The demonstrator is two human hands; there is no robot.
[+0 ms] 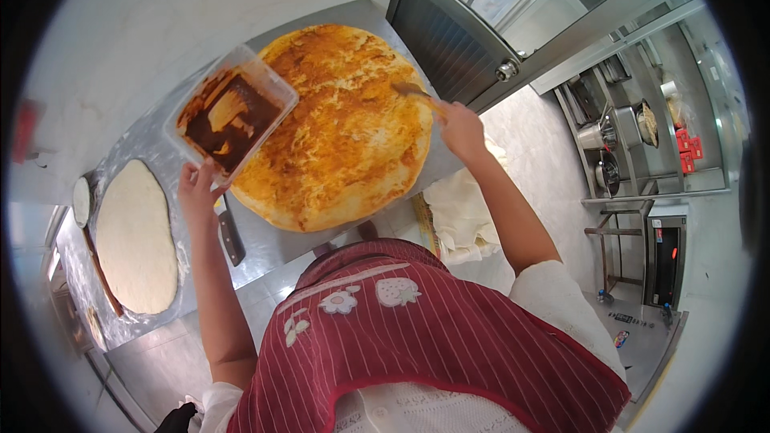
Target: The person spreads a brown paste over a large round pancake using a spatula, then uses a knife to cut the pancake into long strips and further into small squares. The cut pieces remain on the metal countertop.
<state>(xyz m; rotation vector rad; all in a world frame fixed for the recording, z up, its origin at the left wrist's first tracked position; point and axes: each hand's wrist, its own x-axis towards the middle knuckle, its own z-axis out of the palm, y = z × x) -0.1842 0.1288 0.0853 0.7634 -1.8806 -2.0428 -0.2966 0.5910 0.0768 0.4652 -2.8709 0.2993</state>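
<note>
A large sheet of rolled-out dough (337,126), coated with orange-brown sauce, covers much of the steel worktop. My left hand (201,189) grips the near edge of a clear plastic tub (280,87), tilted over the sheet's left side, with dark reddish-brown sauce (225,126) inside. My right hand (462,132) holds a brush (412,90) by its light handle, its dark end on the dough's right part. A knife with a dark handle (231,237) lies beside my left forearm, its blade partly hidden by my hand.
An oval of plain dough (137,237) lies on the floured left worktop (78,264), beside a thin wooden stick (102,270) and a small round dish (82,201). A metal door (448,36) stands behind the right corner. Pale cloth (460,216) sits below the right edge; shelves (625,126) hold metal pots.
</note>
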